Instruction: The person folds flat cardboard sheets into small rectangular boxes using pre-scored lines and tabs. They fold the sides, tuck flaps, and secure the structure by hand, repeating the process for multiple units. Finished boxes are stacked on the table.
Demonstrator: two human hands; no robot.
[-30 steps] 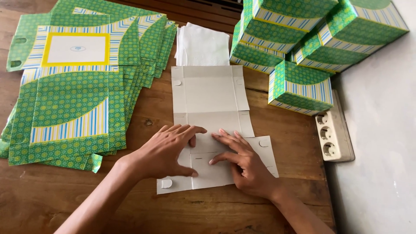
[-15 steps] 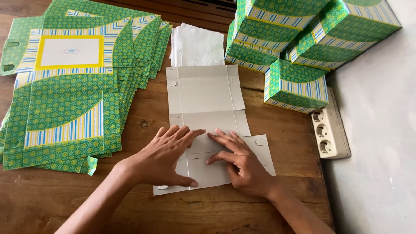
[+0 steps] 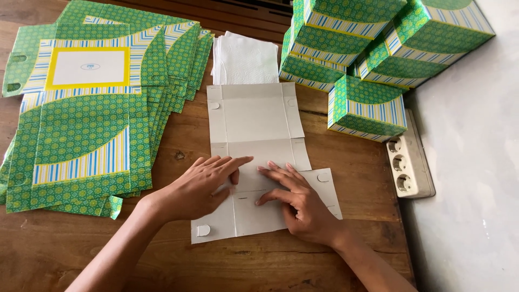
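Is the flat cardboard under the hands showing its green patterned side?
No, the flat box blank pressed by the left hand and right hand lies with its plain pale side up.

flat cardboard sheet (image 3: pixel 254 116): plain grey-white | stack of flat cartons (image 3: pixel 81 113): green dotted pattern, blue-yellow stripes, white panel in yellow frame | boxes (image 3: pixel 367 105): same green, striped | napkins (image 3: pixel 244 59): white | table (image 3: pixel 346 162): brown wood

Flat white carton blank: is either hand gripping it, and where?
Neither grips it. Left hand and right hand press flat on the carton blank, fingers on its near-middle panel.
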